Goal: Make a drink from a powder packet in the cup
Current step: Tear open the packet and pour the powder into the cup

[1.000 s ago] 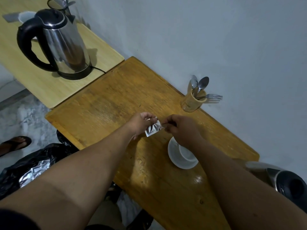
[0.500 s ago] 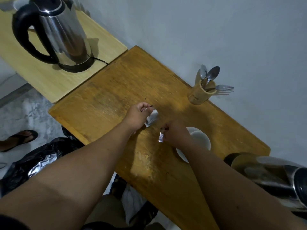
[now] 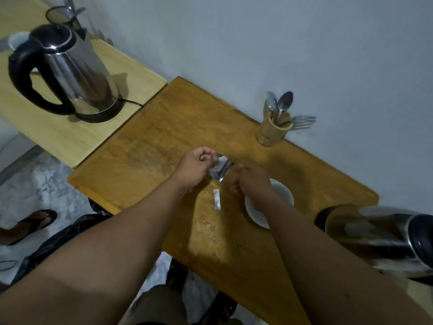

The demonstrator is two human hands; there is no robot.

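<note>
Left fingers [image 3: 207,158]: clamped on the packet [image 3: 221,169], which is held above the counter [image 3: 164,127], just left of the cup [image 3: 280,192].
Right fingers [image 3: 236,190]: curled beside the packet; whether anything is pinched cannot be told.
Spill risk: powder could be scattered on the counter if the opened packet is tipped before the cup is reached.
Miss risk: the cup is partly covered by the right hand [image 3: 251,181], so the pour could be misjudged.
Packet look: small, silvery, crumpled, blurred.
Strip [image 3: 217,199]: a torn-off piece, lying flat on the counter, left of the saucer [image 3: 254,213].
</note>
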